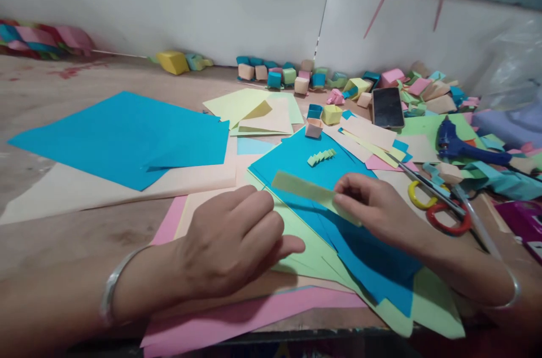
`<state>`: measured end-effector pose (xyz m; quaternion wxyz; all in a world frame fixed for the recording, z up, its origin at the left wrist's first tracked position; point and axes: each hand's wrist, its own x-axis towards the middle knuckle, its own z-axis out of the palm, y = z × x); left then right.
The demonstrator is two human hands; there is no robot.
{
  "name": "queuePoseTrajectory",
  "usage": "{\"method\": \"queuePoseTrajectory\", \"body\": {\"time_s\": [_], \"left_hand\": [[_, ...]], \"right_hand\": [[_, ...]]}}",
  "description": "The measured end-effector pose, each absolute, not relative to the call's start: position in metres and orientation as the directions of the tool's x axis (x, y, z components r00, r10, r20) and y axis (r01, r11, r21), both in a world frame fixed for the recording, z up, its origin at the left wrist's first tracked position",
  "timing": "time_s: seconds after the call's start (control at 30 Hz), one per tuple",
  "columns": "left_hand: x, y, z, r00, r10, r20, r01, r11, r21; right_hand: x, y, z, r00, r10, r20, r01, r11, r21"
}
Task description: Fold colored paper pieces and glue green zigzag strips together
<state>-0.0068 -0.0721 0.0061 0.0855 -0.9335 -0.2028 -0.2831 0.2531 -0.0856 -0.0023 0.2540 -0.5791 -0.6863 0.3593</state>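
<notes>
My right hand [368,200] pinches a light green paper strip [302,187] near its right end; the strip slants over blue paper sheets [292,152]. Left of it, my left hand [241,234] is curled with the thumb pointing right, apart from the strip; its fingertips are hidden behind the knuckles. A small zigzag-edged light green paper piece [321,157] lies on the blue sheets just beyond the strip. Behind that stand little paper boxes, one peach [314,127] and one yellow [332,114]. Green sheets [305,253] stick out under the blue ones.
A large blue sheet [122,135] lies at the left. On the right are scissors [449,217], a blue glue gun [470,146] and a phone [388,108]. Several small paper boxes [274,79] line the wall. Pink paper [254,315] lies near the front edge.
</notes>
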Motion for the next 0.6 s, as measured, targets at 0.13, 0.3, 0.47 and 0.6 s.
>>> {"method": "queuePoseTrajectory", "body": {"time_s": [0.13,0.3,0.47,0.6], "left_hand": [[-0.002,-0.071,0.01,0.723,0.614,0.316,0.337,-0.714,0.614],[0.009,-0.073,0.008,0.768,0.64,0.008,0.097,-0.129,0.987],[0.014,-0.075,0.007,0.686,0.656,-0.315,0.042,0.396,0.917],[0.011,-0.069,0.01,0.699,0.584,-0.413,0.242,0.351,0.905]], "right_hand": [[0.247,-0.092,0.0,-0.194,0.946,-0.261,0.174,-0.229,-0.958],[0.224,-0.115,0.003,-0.409,0.813,-0.414,0.113,-0.405,-0.907],[0.226,-0.116,0.008,-0.462,0.807,-0.367,0.236,-0.287,-0.928],[0.237,-0.107,0.007,-0.239,0.962,-0.134,0.253,-0.071,-0.965]]}}
